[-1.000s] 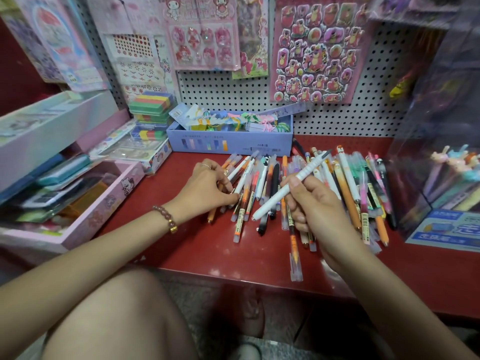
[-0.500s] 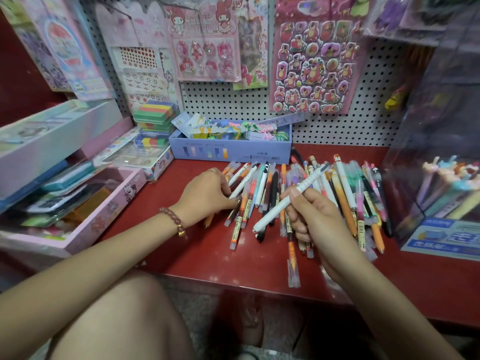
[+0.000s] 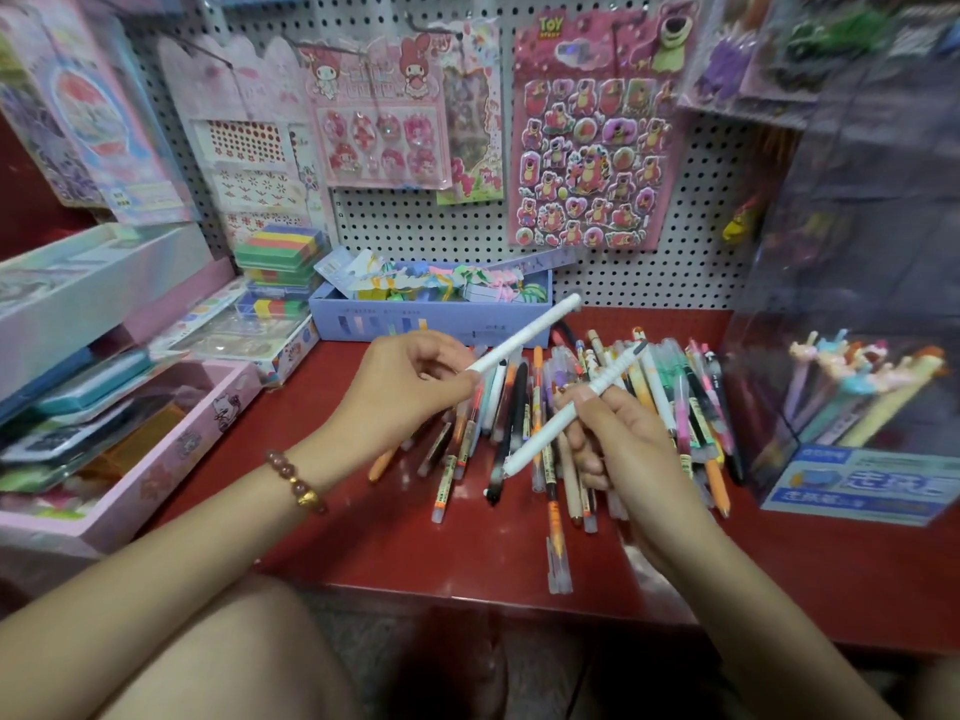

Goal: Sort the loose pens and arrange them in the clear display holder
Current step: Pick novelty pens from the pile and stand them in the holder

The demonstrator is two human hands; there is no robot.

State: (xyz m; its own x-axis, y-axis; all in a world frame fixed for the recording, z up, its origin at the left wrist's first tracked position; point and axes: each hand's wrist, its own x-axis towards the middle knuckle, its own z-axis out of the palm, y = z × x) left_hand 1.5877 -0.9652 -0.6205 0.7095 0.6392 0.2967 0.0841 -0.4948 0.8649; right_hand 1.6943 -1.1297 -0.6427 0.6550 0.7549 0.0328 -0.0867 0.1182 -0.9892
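A slim white plastic pen (image 3: 530, 332) is pinched at its lower end by the left hand (image 3: 400, 392). The right hand (image 3: 623, 439) pinches a white pen with a ribbed grip (image 3: 540, 439) mid-barrel. Both look light, stiff and smooth, so a firm barrel pinch should suit them. The loose mixed pens (image 3: 691, 397) lie beneath both hands on the red shelf (image 3: 395, 543). The clear plastic display holder (image 3: 852, 283) stands beyond the right hand.

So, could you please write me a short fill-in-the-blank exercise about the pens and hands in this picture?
The raised pen in the left hand and the ribbed pen in the right hand are both ___ in colour.
The loose pens lie on a ___ shelf.
The bead bracelet is on the ___ wrist.
The clear display holder stands to the ___ of the loose pens.
Missing words: white; red; left; right.
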